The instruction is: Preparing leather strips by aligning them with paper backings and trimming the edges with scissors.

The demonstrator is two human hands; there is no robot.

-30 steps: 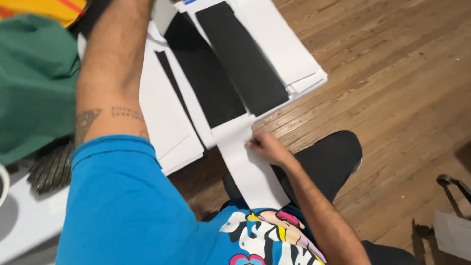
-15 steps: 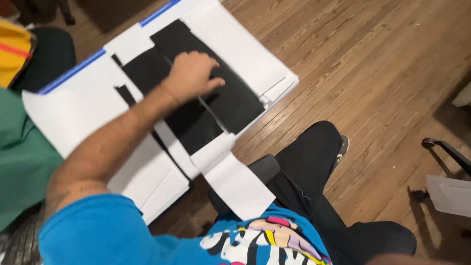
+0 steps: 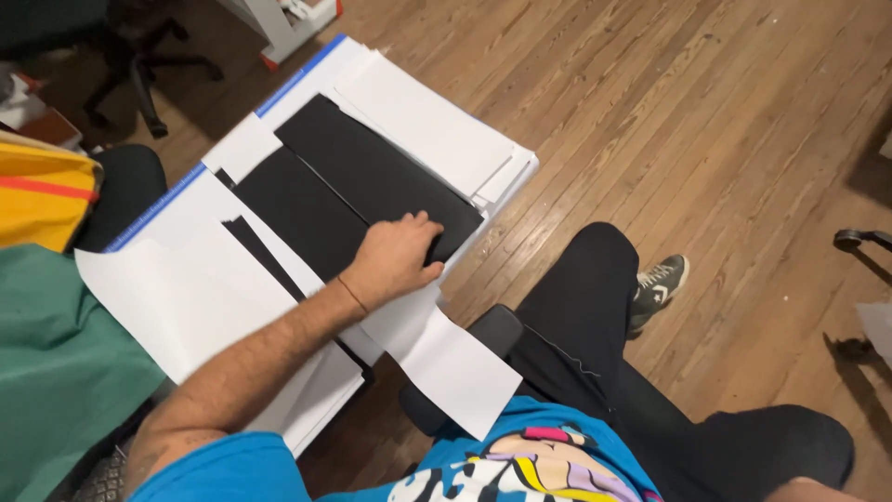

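Pressing left hand [image 3: 395, 258] flat — on black sheet [image 3: 372, 177].

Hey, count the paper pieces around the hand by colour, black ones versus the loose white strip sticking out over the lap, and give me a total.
Black sheets: 2, a far one and a near one, with the left hand resting at their near end.
Thin black strip: 1.
Loose white strip over the lap: 1.
Total: 4. The white sheets stacked underneath overlap too much to count.
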